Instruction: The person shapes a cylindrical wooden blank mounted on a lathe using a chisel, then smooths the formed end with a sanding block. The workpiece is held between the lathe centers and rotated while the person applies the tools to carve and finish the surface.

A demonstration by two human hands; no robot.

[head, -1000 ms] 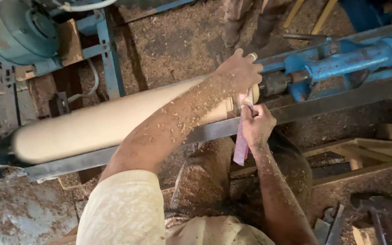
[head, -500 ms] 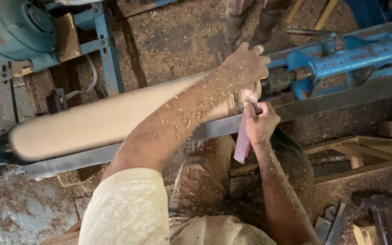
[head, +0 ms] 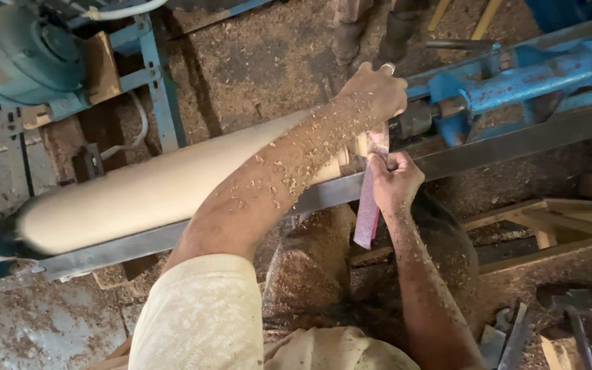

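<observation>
Sawdust-strewn workshop floor, both hands clenched on a pink sandpaper strip around the lathe-mounted wooden spindle

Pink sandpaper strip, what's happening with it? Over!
Left hand and right hand grip pink sandpaper strip around long pale wooden cylinder. Nothing blocking.

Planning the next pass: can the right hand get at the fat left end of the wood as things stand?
Probably not. The right hand grips the pink strip at the narrow end, and the left arm crosses over the wood between it and the fat end, so that arm looks in the way.
</observation>
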